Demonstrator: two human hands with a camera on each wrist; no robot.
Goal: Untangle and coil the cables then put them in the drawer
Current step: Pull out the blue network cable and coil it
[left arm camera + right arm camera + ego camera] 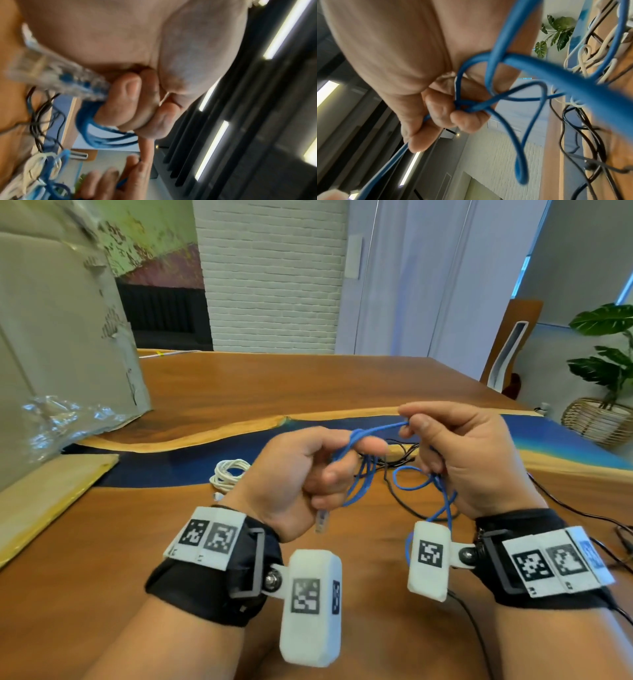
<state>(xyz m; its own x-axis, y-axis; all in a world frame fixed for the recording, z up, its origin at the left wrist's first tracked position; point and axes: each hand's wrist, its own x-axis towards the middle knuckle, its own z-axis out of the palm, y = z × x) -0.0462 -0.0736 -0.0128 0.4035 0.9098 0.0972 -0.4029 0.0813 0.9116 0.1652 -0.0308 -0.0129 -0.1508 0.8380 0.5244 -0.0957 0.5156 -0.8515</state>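
Observation:
Both hands hold a blue network cable [363,474] above the wooden table [274,385]. My left hand [318,470] grips several blue loops in curled fingers [126,102], and a clear plug [321,522] hangs below its palm. My right hand [442,446] pinches a taut strand at the fingertips and holds more loops [518,129] against the palm. A coiled white cable [228,472] lies on the table left of the left hand. A tangle of black cables [400,453] lies under and behind the hands. No drawer is in view.
A large cardboard box [58,344] with crumpled plastic film [65,419] stands at the left. A flat cardboard piece [44,494] lies at the near left. A chair back [510,350] and a potted plant [606,361] stand beyond the table's right side.

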